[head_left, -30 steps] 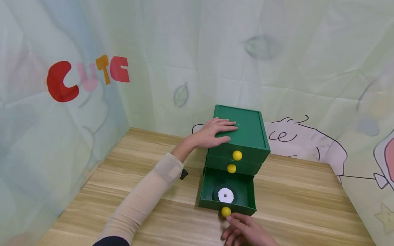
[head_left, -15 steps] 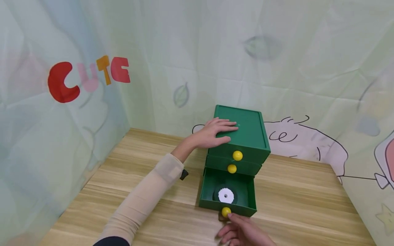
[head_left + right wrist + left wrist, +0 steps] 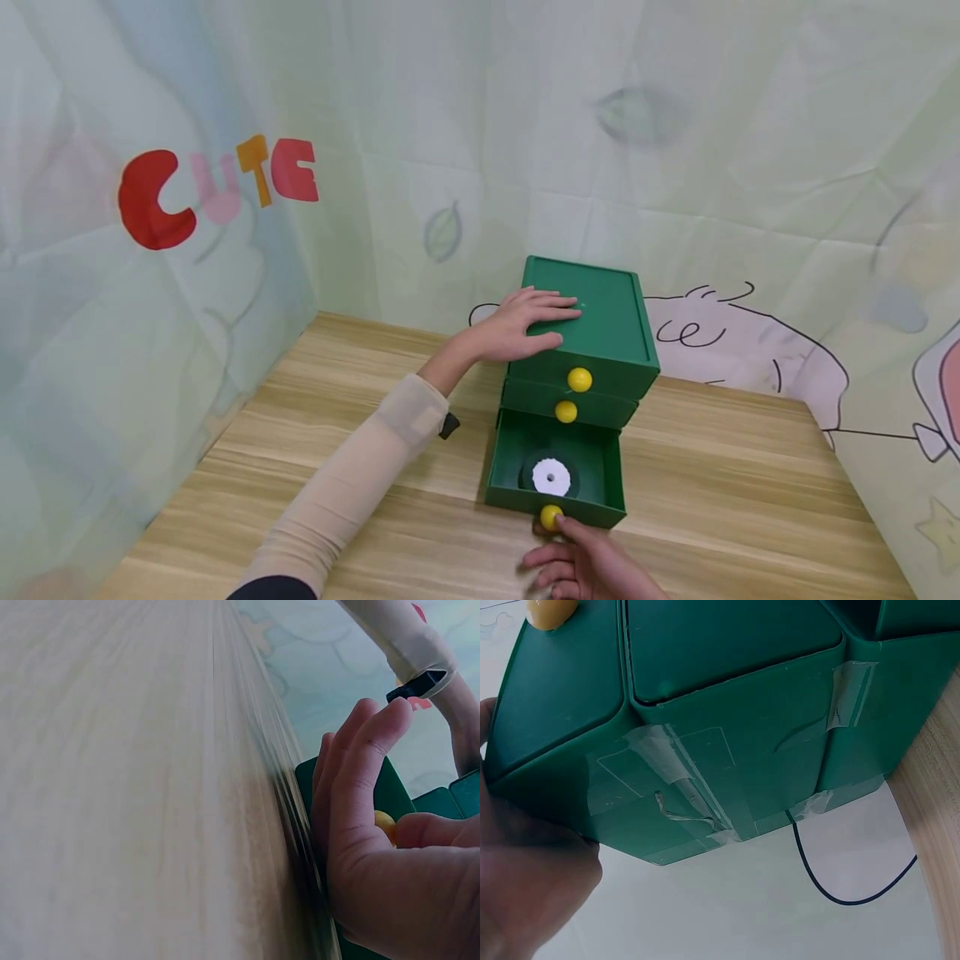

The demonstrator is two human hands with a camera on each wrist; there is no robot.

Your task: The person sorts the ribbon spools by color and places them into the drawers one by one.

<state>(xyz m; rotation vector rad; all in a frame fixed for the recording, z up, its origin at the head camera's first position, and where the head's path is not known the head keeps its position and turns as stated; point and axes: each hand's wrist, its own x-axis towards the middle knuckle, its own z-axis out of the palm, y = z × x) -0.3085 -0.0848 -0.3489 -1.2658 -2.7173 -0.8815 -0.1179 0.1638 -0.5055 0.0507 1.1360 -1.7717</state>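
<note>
A green set of small drawers [image 3: 600, 321] with yellow ball knobs stands on the wooden table. Its bottom drawer [image 3: 617, 479] is pulled out; the two above are closed. Inside lies a round dark object with a white, jagged-edged centre [image 3: 551, 477] and a small hole. My left hand [image 3: 519, 325] rests flat on the top of the drawers, fingers spread. With thumb and a partly hidden finger, my right hand [image 3: 592, 562] pinches the yellow knob [image 3: 551, 517] of the bottom drawer. Its other fingers extend loosely beneath, as the right wrist view shows.
A printed cloth [image 3: 390, 150] hangs behind and on both sides of the wooden table [image 3: 712, 483]. Clear tape [image 3: 675, 765] joins the drawer units along the side, seen in the left wrist view. A black piece [image 3: 448, 426] shows beside the left wrist.
My right hand's thumb has shifted slightly up onto the knob and the lower fingers have moved left. The left hand and the drawers stay in place.
</note>
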